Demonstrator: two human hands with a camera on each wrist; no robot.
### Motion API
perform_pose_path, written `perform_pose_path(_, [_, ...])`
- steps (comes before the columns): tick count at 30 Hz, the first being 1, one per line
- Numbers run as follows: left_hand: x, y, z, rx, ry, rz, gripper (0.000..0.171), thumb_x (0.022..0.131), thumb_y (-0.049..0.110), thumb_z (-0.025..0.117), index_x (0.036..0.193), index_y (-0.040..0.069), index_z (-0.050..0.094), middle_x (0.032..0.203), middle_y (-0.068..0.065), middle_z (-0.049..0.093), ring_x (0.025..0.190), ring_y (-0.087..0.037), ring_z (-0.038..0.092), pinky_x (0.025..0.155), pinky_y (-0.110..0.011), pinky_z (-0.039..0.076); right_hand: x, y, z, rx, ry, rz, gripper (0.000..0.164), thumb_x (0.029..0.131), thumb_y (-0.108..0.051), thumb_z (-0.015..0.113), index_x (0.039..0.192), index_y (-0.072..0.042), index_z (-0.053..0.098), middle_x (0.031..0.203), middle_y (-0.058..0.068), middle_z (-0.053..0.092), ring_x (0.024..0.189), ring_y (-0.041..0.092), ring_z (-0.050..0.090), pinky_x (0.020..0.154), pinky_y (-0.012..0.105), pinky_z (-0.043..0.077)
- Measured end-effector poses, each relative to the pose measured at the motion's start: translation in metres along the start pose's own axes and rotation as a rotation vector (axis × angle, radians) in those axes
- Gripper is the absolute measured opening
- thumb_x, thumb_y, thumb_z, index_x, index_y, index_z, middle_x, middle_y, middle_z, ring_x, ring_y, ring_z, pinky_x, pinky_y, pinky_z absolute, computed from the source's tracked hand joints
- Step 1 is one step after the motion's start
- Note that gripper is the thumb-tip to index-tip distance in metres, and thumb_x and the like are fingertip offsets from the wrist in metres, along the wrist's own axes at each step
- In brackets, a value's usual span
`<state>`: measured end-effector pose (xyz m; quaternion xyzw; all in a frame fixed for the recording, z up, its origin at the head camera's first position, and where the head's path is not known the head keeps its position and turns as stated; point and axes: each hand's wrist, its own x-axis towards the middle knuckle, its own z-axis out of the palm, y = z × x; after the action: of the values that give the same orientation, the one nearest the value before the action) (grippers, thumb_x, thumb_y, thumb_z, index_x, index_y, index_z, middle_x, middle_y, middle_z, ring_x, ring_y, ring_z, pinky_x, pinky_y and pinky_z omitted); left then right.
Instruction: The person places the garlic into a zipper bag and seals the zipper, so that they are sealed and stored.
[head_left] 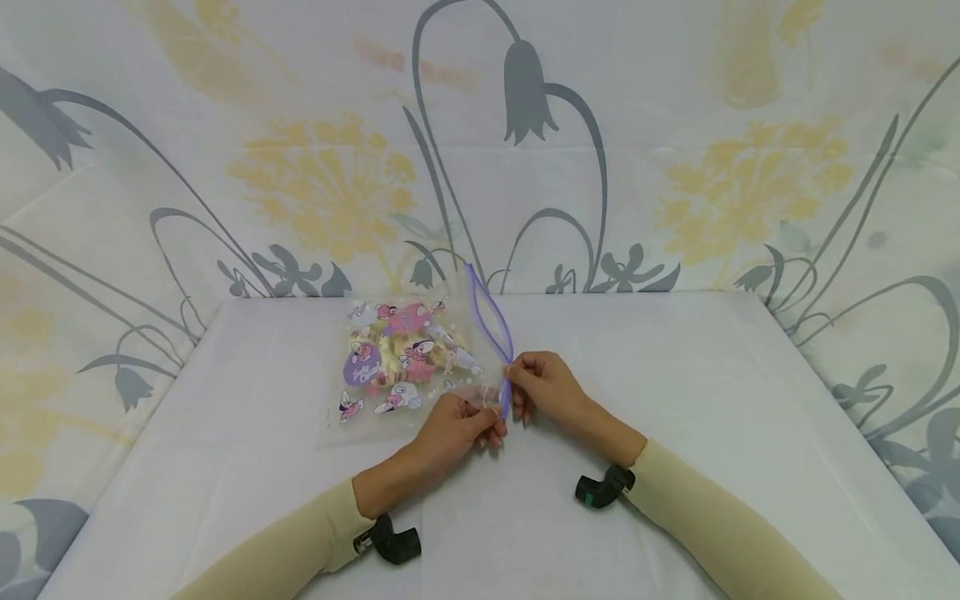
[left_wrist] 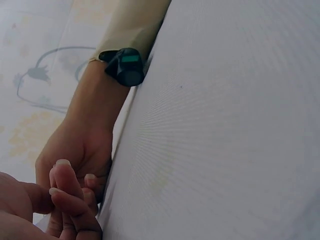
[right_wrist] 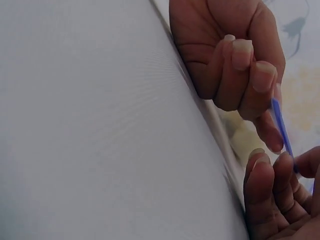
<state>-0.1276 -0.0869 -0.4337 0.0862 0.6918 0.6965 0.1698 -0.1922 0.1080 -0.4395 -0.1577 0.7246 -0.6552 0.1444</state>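
A clear zip bag (head_left: 405, 404) printed with pink and purple cartoons lies on the table, with pale yellow and pink contents inside. Its purple zip edge (head_left: 480, 321) runs along the right side and gapes apart at the far part. My left hand (head_left: 453, 429) pinches the near end of that edge between thumb and fingers. Just beyond it, my right hand (head_left: 551, 387) pinches the purple strip where its two sides meet. In the right wrist view, a short stretch of purple strip (right_wrist: 281, 122) spans the two hands.
A white cloth (head_left: 675, 467) covers the table. Behind it and at both sides hang flowered curtains (head_left: 480, 183). Each sleeved wrist carries a small black camera, the left one (head_left: 397, 543) and the right one (head_left: 600, 490), close above the cloth.
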Motion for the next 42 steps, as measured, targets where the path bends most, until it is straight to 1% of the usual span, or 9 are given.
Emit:
perform_pose_path(6, [0.001,-0.001,-0.001,-0.017,0.004,0.006,0.026,0.105,0.005,0.057,0.097,-0.017,0.069,0.072,0.003,0.072,0.062,-0.006,0.066,0.061,-0.019,0.047,0.007,0.000,-0.002,-0.001,0.012,0.006,0.032,0.108,-0.011,0.058,0.081,0.007,0.057,0.058,0.008,0.056,0.046,0.016,0.060,0.043,0.028,0.049])
perform_pose_path(11, [0.001,-0.002,0.000,-0.033,0.012,0.003,0.024,0.104,0.003,0.057,0.097,-0.016,0.068,0.072,0.002,0.072,0.062,-0.006,0.066,0.061,-0.019,0.048,0.014,0.001,-0.004,-0.013,0.018,0.001,0.032,0.108,-0.012,0.059,0.081,0.005,0.057,0.059,0.007,0.057,0.046,0.016,0.059,0.044,0.028,0.050])
perform_pose_path(16, [0.001,-0.002,0.000,-0.035,0.013,0.000,0.025,0.104,0.003,0.057,0.095,-0.018,0.069,0.072,0.002,0.072,0.062,-0.006,0.066,0.061,-0.019,0.048,0.022,0.003,-0.006,-0.035,0.026,-0.008,0.032,0.108,-0.013,0.059,0.081,0.003,0.058,0.060,0.006,0.057,0.046,0.016,0.058,0.045,0.029,0.052])
perform_pose_path(18, [0.001,-0.002,0.000,-0.034,0.012,-0.001,0.027,0.104,0.003,0.057,0.093,-0.018,0.070,0.072,0.002,0.072,0.062,-0.006,0.066,0.062,-0.019,0.048,0.025,0.004,-0.007,-0.035,0.036,-0.008,0.032,0.108,-0.014,0.060,0.081,0.002,0.059,0.059,0.006,0.058,0.046,0.016,0.058,0.046,0.029,0.052])
perform_pose_path(22, [0.001,-0.002,0.000,-0.040,0.008,0.001,0.024,0.105,0.002,0.057,0.095,-0.017,0.069,0.073,0.001,0.072,0.063,-0.006,0.067,0.062,-0.019,0.049,0.031,0.005,-0.009,-0.030,0.054,-0.003,0.032,0.109,-0.014,0.059,0.082,0.002,0.060,0.059,0.006,0.059,0.048,0.016,0.059,0.046,0.029,0.052])
perform_pose_path(31, [-0.001,-0.003,0.000,-0.022,0.001,0.011,0.016,0.105,0.002,0.058,0.103,-0.012,0.065,0.075,-0.001,0.072,0.064,-0.006,0.066,0.062,-0.020,0.048,0.044,0.008,-0.013,-0.059,0.090,-0.021,0.032,0.109,-0.017,0.058,0.083,0.002,0.061,0.060,0.007,0.061,0.048,0.017,0.058,0.048,0.030,0.053])
perform_pose_path(37, [-0.001,-0.003,0.001,-0.014,0.002,0.007,0.017,0.104,0.002,0.059,0.101,-0.013,0.067,0.074,-0.001,0.072,0.064,-0.007,0.065,0.062,-0.020,0.048,0.054,0.009,-0.014,-0.072,0.130,-0.034,0.033,0.109,-0.018,0.059,0.083,0.001,0.060,0.060,0.006,0.061,0.046,0.016,0.058,0.047,0.029,0.052])
perform_pose_path(42, [-0.001,-0.002,0.000,-0.015,-0.001,0.017,0.015,0.105,0.002,0.059,0.105,-0.012,0.064,0.077,-0.003,0.073,0.065,-0.007,0.066,0.062,-0.020,0.048,0.060,0.010,-0.016,-0.076,0.152,-0.037,0.033,0.109,-0.018,0.059,0.083,0.001,0.060,0.060,0.005,0.060,0.046,0.016,0.057,0.047,0.029,0.052])
